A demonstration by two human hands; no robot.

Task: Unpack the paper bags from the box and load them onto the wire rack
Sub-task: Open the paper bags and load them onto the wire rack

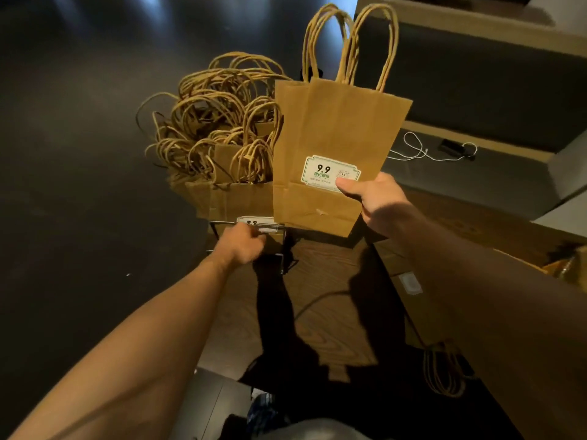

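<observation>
Head view: rack (282, 249) approx. full w/ bags (235, 173); right hand (371, 201) pinching two more (336, 147); left hand (247, 246) gripping rack front; box (413, 281) contents unseen.

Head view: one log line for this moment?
right hand: holds paper bags | left hand: grips wire rack front | rack: bags stacked

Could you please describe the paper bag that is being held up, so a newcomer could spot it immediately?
Start at the stack of bags on the wire rack. Just right of it, the right hand pinches a flat brown bag by its lower corner. It alone is lifted clear, handles upright, "9.9" sticker showing fully.
</observation>
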